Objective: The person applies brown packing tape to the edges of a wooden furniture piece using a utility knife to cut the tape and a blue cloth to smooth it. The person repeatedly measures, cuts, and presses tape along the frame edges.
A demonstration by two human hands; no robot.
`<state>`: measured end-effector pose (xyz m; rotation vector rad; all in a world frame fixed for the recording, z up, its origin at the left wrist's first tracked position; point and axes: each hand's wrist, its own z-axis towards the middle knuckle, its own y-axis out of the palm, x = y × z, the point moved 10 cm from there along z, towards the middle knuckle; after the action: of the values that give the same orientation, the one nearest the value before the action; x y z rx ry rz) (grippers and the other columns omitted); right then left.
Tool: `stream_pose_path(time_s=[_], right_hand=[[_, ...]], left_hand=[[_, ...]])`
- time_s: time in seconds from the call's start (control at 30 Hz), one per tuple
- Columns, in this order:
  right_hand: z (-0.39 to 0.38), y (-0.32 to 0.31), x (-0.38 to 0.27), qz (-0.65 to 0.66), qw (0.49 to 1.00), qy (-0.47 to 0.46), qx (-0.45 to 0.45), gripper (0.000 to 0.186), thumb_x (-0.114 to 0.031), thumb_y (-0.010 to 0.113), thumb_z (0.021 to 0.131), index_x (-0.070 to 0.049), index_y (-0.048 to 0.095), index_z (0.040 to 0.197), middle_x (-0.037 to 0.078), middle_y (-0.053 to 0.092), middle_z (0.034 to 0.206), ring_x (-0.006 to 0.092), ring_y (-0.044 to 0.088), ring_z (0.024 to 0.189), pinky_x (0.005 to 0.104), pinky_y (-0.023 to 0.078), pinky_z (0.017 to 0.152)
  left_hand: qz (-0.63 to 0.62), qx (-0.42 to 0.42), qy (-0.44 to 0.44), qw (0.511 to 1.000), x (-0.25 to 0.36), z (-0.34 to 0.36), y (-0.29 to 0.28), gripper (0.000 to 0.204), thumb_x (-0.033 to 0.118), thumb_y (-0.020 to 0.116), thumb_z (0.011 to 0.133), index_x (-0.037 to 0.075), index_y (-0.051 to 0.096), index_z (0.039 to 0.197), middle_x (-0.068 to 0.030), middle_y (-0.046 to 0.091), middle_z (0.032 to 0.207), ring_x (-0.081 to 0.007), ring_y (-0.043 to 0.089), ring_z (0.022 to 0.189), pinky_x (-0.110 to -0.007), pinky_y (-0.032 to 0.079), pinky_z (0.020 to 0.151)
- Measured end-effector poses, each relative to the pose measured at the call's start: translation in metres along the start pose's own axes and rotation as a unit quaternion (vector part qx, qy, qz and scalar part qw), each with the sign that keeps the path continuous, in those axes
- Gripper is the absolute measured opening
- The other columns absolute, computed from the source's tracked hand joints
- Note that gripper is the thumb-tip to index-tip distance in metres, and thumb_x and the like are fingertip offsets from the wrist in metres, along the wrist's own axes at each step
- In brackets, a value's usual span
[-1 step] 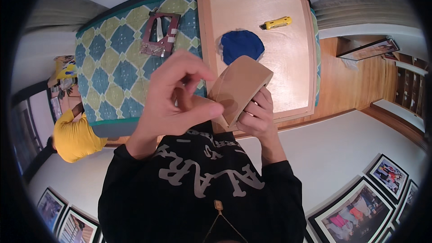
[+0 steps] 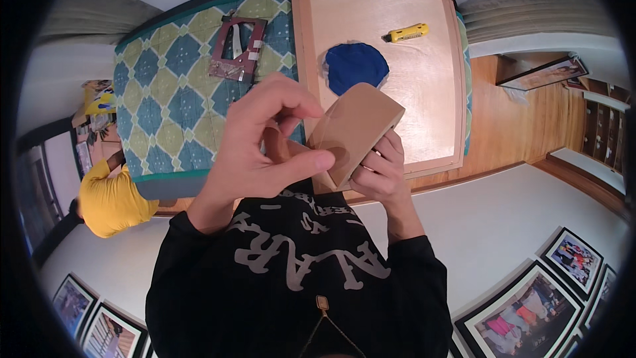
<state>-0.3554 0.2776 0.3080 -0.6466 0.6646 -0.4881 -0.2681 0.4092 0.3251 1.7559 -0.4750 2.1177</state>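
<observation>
My right hand (image 2: 377, 171) grips a wide brown roll of packing tape (image 2: 361, 122) from its right side, in front of my chest. Some of its fingers go behind the roll, where I cannot see them. My left hand (image 2: 271, 142) is at the roll's left side, thumb stretched out over its surface and fingers curled, with a gap between them. Whether the thumb touches the tape is unclear. Beyond the roll, a crumpled blue cloth (image 2: 356, 68) and a yellow utility knife (image 2: 407, 32) lie on a pale board (image 2: 424, 86) bordered in brown.
Left of the board spreads a blue-green patterned quilt (image 2: 165, 99), with a maroon cut-out frame (image 2: 252, 56) around a pale tool on it. A person in a yellow shirt (image 2: 114, 205) is at the far left. A framed picture (image 2: 546, 71) leans on the wooden floor (image 2: 507, 119) at right.
My two hands and the tape roll have shifted very slightly to the right. Their grip looks the same.
</observation>
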Motion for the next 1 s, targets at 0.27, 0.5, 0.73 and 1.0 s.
stream_pose_path(time_s=[0.27, 0.5, 0.73, 1.0], right_hand=[[-0.036, -0.052, -0.059, -0.068, 0.988, -0.141, 0.012, 0.016, -0.014, 0.069, 0.067, -0.016, 0.06, 0.08, -0.001, 0.062, 0.087, 0.018, 0.062, 0.087, 0.0313, 0.052, 0.078], [-0.059, -0.086, -0.097, -0.103, 0.972, -0.211, -0.018, 0.011, -0.015, 0.067, 0.072, -0.014, 0.058, 0.079, -0.001, 0.063, 0.085, 0.0148, 0.063, 0.085, 0.0293, 0.052, 0.077], [-0.073, -0.101, -0.119, -0.108, 0.962, -0.252, -0.011, 0.009, -0.018, 0.066, 0.076, -0.014, 0.058, 0.079, -0.001, 0.061, 0.085, 0.0157, 0.063, 0.085, 0.028, 0.051, 0.077], [-0.08, -0.109, -0.131, -0.124, 0.954, -0.273, -0.021, 0.007, -0.017, 0.064, 0.076, -0.014, 0.058, 0.079, -0.001, 0.061, 0.086, 0.0152, 0.062, 0.086, 0.0271, 0.05, 0.078]], left_hand=[[0.069, 0.026, 0.094, 0.993, 0.054, -0.046, 0.05, 0.023, 0.011, 0.076, 0.075, 0.002, 0.062, 0.091, -0.0024, 0.057, 0.076, -0.0071, 0.049, 0.059, -0.021, 0.035, 0.05], [0.071, 0.048, 0.161, 0.983, 0.087, -0.08, 0.082, 0.023, 0.018, 0.069, 0.073, 0.002, 0.06, 0.087, -0.0027, 0.056, 0.071, -0.0087, 0.05, 0.053, -0.022, 0.036, 0.046], [0.07, 0.131, 0.25, 0.957, 0.105, -0.113, 0.101, 0.02, 0.018, 0.066, 0.07, 0.001, 0.055, 0.074, -0.0051, 0.052, 0.068, -0.0139, 0.045, 0.053, -0.025, 0.033, 0.047], [0.029, 0.248, 0.224, 0.942, 0.105, -0.133, 0.104, 0.02, 0.018, 0.064, 0.071, 0.001, 0.054, 0.072, -0.0064, 0.051, 0.066, -0.0154, 0.043, 0.053, -0.027, 0.031, 0.048]])
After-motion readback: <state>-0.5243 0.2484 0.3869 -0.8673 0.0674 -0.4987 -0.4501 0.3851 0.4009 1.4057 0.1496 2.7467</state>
